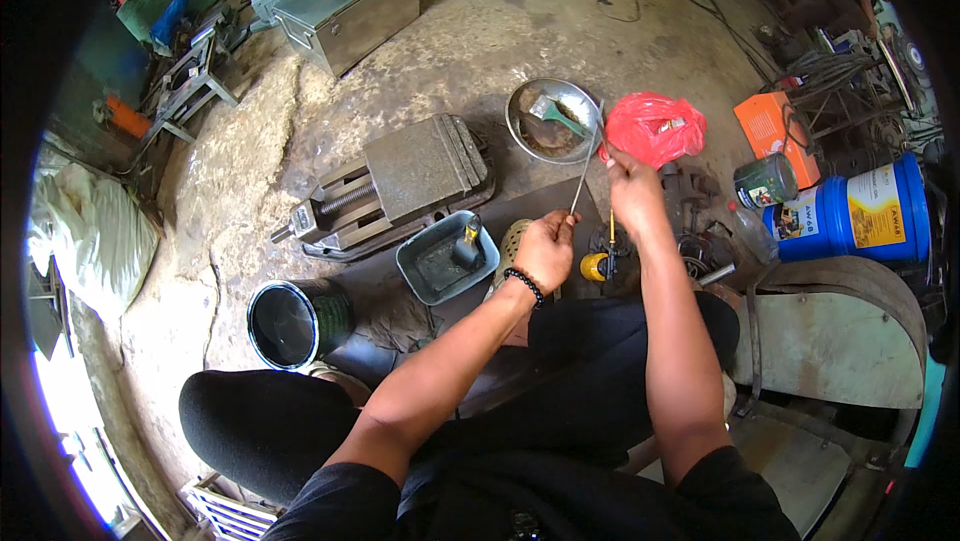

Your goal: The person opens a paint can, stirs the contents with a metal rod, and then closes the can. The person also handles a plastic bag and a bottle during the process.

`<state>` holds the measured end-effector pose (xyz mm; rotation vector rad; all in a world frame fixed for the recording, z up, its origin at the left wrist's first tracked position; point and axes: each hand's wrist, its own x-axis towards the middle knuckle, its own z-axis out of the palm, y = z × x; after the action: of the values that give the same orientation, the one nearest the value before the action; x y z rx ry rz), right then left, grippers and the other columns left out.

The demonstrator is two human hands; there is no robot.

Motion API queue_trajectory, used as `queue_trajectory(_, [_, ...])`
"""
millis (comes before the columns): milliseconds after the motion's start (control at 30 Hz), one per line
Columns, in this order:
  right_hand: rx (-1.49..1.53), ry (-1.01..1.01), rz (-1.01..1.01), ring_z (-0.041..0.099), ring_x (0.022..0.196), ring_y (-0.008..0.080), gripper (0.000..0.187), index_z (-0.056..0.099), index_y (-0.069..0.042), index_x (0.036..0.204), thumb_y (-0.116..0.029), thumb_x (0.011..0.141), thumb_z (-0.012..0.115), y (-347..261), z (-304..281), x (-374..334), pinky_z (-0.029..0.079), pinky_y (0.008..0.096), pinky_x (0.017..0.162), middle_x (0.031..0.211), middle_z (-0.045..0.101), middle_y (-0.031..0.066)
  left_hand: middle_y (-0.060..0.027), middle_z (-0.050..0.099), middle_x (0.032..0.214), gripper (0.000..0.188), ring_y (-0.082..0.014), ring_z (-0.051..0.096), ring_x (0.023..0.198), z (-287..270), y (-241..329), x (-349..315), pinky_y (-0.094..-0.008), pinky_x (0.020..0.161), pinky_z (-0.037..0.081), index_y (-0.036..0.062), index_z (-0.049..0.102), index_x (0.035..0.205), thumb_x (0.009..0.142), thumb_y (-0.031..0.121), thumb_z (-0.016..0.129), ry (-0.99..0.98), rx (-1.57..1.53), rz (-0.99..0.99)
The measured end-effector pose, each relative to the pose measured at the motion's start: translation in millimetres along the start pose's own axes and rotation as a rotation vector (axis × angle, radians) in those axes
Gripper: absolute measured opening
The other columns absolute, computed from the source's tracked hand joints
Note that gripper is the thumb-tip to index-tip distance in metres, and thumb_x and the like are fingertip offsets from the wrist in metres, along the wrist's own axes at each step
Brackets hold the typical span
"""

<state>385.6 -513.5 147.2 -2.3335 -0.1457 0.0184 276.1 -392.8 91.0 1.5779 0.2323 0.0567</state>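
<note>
My left hand [547, 253], with a dark bead bracelet at the wrist, is closed around the lower end of a thin metal rod [584, 181]. The rod points up and away, its far end over the rim of a round metal pan [519, 128]. My right hand [636, 193] is closed, fingertips pinched right beside the rod's upper part; what they grip is too small to make out. Below the right hand is a round yellow object [596, 266] with a thin yellow strip above it. A brush with a green handle [566, 121] lies in the pan.
A heavy machine vise [410, 169] and a grey plastic tub [425, 279] lie to the left, near an open dark can [285, 326]. Right of the pan are a red plastic bag [655, 129], an orange box [770, 136] and blue buckets [888, 211]. A metal chest [350, 11] stands behind.
</note>
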Motion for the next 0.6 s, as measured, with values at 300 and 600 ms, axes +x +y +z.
queue_trajectory(300, [-0.093, 0.035, 0.087, 0.064, 0.11, 0.0349, 0.034, 0.065, -0.003, 0.123, -0.021, 0.096, 0.055, 23.8, -8.9, 27.4, 0.048, 0.0382, 0.094, 0.117, 0.066, 0.0231, -0.0018, 0.049, 0.062, 0.028, -0.0111, 0.044, 0.05, 2.9, -21.7, 6.5, -0.0283, 0.048, 0.037, -0.0009, 0.063, 0.106, 0.103, 0.021, 0.046, -0.06, -0.14, -0.138])
queue_trajectory(600, [-0.103, -0.082, 0.06, 0.062, 0.11, 0.039, 0.032, 0.063, -0.003, 0.124, -0.016, 0.096, 0.054, -11.5, 5.2, -77.3, 0.049, 0.0403, 0.094, 0.114, 0.065, 0.0251, 0.0024, 0.043, 0.058, 0.029, -0.0083, 0.039, 0.045, 0.6, -19.4, 5.8, -0.0271, 0.04, 0.032, 0.0012, 0.058, 0.108, 0.104, 0.024, 0.04, -0.142, -0.305, -0.298])
